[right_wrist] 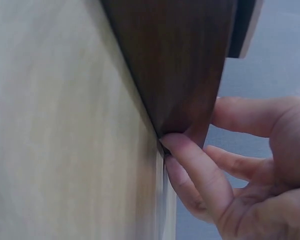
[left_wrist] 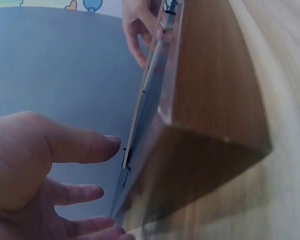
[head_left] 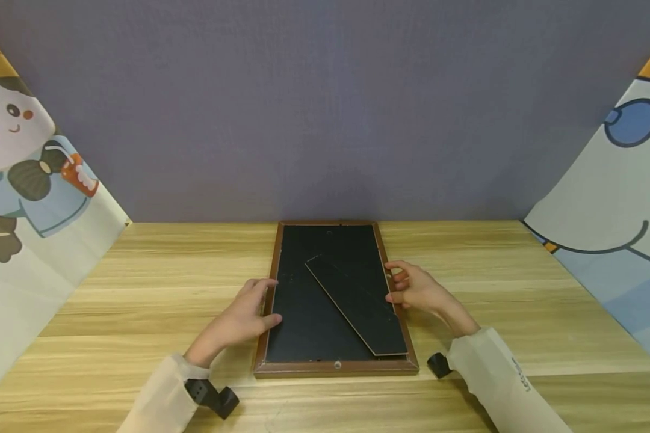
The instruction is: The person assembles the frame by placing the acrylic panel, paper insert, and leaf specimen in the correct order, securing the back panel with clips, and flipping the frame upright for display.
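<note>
A picture frame (head_left: 295,368) with a brown rim lies face down on the table, its black back panel (head_left: 298,325) facing up. A black easel stand (head_left: 357,310) runs slantwise across that panel. At the left rim, my left hand (head_left: 241,319) has its thumb and fingers spread; in the left wrist view the thumb is apart from the brown frame side (left_wrist: 215,75). My right hand (head_left: 419,288) grips the right rim. Its thumb is at the upper edge and its fingers are against the outer side (right_wrist: 175,55) in the right wrist view.
The wood-grain table (head_left: 184,258) stretches out on both sides of the frame. A grey-purple panel (head_left: 325,120) rises behind it. Printed cartoon sheets flank the table, one on the left (head_left: 38,198) and one on the right (head_left: 601,204).
</note>
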{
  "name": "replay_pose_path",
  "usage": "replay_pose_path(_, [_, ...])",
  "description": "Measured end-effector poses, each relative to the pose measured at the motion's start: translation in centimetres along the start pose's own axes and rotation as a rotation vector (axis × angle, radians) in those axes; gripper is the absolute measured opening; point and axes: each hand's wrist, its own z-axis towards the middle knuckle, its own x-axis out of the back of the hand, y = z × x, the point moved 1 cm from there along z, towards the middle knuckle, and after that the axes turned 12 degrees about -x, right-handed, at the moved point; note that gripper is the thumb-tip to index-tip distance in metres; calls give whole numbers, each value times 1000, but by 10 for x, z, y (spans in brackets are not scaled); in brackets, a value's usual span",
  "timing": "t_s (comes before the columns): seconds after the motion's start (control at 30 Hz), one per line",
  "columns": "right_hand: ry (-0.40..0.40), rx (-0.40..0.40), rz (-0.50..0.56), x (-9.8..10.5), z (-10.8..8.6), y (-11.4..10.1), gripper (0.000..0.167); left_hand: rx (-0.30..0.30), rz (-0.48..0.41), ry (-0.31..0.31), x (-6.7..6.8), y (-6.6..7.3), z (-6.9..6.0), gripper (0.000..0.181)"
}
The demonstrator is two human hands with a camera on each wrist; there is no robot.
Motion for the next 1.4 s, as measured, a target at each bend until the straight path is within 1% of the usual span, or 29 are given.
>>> replay_pose_path(0.2, [1,0,6,0,0,0,69,-2,31,2,-4,9,0,61])
replay_pose_path(0.33, [6,-3,0,0,0,0,69,-8,24,-3,-8,16,0,60])
replay_pose_path(0.43, [11,-7,-5,0,0,0,69,-24,16,-9,-12,21,-1,60])
replay_pose_path(0.57, [10,-8,-5,0,0,0,69,-51,-10,-35,-18,27,-2,62])
replay_pose_path(0.73, [1,-2,5,0,0,1,70,-73,-32,-78,-25,33,-3,68])
replay_pose_path(0.97, [-7,7,13,0,1,1,70,-103,-28,-129,-36,35,-4,78])
replay_pose_path(1.13, [-6,5,15,0,2,1,70,-134,-2,-144,-42,34,-4,79])
replay_pose_path(1.3, [-4,-2,18,0,3,1,70,-129,17,-148,-44,34,-5,79])
replay_pose_path(1.4, [-5,-3,20,0,3,1,70,-126,24,-166,-45,34,-4,79])
